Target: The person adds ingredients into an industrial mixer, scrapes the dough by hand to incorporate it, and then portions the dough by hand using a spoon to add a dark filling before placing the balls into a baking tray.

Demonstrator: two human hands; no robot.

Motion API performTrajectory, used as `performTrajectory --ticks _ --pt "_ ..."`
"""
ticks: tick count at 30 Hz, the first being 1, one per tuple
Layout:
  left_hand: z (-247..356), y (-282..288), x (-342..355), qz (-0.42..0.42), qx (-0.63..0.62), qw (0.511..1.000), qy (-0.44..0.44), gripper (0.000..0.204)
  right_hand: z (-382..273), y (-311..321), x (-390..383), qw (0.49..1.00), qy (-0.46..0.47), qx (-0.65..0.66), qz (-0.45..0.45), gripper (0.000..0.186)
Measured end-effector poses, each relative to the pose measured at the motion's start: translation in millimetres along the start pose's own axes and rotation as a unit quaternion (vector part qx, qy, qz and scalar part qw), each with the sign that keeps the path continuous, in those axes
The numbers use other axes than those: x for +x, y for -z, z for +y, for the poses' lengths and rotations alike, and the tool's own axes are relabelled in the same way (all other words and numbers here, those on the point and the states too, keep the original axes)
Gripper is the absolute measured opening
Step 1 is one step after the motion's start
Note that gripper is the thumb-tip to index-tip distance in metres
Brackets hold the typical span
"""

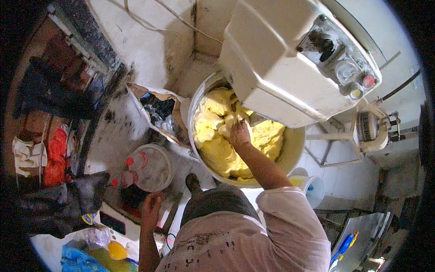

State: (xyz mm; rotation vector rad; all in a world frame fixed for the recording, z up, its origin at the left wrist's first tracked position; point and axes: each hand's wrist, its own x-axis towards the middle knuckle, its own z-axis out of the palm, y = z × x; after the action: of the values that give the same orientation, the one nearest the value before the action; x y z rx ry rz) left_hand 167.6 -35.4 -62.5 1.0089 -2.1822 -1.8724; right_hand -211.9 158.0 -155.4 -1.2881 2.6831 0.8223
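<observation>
My right hand (239, 133) reaches into the large metal bowl (294, 154) of a cream-coloured mixer (267, 59), its fingers closed on pale yellow dough (213, 149) near the bowl's middle. The dough fills much of the bowl in lumpy folds; a dark part of the mixer's tool shows partly beneath the housing. My left hand (152, 208) hangs outside the bowl at the lower left, loosely curved with fingers slightly apart and nothing visible in it, beside a round grey lid or container (155, 174) and red-capped plastic bottles (131, 174).
An open paper sack (181, 118) stands left of the bowl. A metal frame with machinery (367, 127) and a white bucket (315, 192) are at right. Cloths (56, 156), a dark bag (68, 199) and a cluttered worktop (129, 245) line the left. A metal tray (355, 231) sits lower right.
</observation>
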Motion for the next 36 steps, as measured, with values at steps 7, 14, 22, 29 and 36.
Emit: performTrajectory --ticks 7,14,22,29,36 --pt "7 -4 -28 0.057 -0.005 0.995 0.084 0.023 0 5 -5 0.99 0.107 -0.06 -0.066 0.02" --pt "3 -15 -12 0.003 0.032 0.998 0.061 0.023 5 6 -44 0.994 0.008 0.102 -0.026 0.021" --pt "-43 -11 -14 0.005 0.067 0.998 -0.015 0.022 72 5 -97 0.859 -0.21 0.466 0.039 0.032" --pt "-2 -20 -22 0.018 0.1 0.993 0.056 0.023 26 -25 -19 0.667 -0.441 0.591 0.106 0.048" --pt "-35 -12 -39 0.062 -0.058 0.988 0.131 0.029 41 -94 -29 0.812 -0.27 0.517 -0.035 0.05"
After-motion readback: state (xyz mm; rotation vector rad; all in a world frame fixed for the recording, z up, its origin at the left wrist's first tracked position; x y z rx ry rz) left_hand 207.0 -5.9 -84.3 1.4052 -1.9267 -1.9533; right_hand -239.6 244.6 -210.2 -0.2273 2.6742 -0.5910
